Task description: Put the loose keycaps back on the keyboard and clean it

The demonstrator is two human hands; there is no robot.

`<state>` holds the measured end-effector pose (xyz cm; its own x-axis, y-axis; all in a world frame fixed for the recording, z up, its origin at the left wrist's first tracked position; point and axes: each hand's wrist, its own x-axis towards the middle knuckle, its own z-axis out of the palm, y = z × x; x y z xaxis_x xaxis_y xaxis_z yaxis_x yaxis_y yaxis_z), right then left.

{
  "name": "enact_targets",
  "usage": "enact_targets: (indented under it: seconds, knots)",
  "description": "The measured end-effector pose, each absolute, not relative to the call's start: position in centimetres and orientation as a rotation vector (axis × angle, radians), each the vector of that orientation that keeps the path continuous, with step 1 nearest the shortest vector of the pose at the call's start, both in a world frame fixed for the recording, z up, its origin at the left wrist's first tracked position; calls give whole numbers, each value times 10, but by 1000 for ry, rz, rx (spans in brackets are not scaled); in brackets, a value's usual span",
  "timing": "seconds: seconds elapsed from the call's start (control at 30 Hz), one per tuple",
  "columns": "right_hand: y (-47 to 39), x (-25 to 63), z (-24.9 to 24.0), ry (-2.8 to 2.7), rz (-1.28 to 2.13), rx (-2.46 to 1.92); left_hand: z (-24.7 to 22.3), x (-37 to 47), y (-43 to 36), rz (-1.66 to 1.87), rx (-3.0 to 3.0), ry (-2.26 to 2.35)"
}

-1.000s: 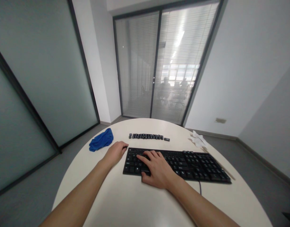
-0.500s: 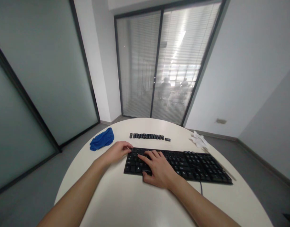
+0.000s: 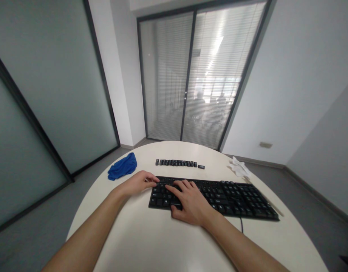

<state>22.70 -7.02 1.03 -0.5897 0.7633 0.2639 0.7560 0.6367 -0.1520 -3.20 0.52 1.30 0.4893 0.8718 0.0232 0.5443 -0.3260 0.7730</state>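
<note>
A black keyboard [image 3: 219, 196] lies across the round white table [image 3: 151, 241]. At its far left corner my left hand [image 3: 141, 182] has thumb and index finger bent toward each other in a pinch. Whether a key sits between those fingertips is too small to tell. My right hand [image 3: 191, 202] rests on the left-centre keys, fingers stretched and spread, with the thumb at the near edge. It covers part of the keys. Beyond the keyboard stand loose black keycaps [image 3: 178, 163] in a row, with a longer keycap [image 3: 201, 167] at the right end.
A blue cloth [image 3: 122, 167] lies crumpled at the table's left. White gloves or cloth [image 3: 238, 167] lie at the right, beside a thin stick [image 3: 268, 200] along the keyboard's far right side. The keyboard cable [image 3: 242, 225] runs toward me. Glass partitions with blinds [image 3: 168, 83] stand behind.
My left hand has shifted slightly to the right, its thumb now over the keyboard's left corner. My right hand and the keyboard have stayed in place.
</note>
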Motion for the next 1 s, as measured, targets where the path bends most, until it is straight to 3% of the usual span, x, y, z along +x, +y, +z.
enact_targets:
  seconds: [0.47, 1.0]
  knots:
    - [-70, 226, 9, -2556, 18, -1238, 20, -24, -4, 542, 2233, 1117]
    - [-75, 212, 12, -2584, 25, -1166, 15, -26, 4, 585, 2031, 1186]
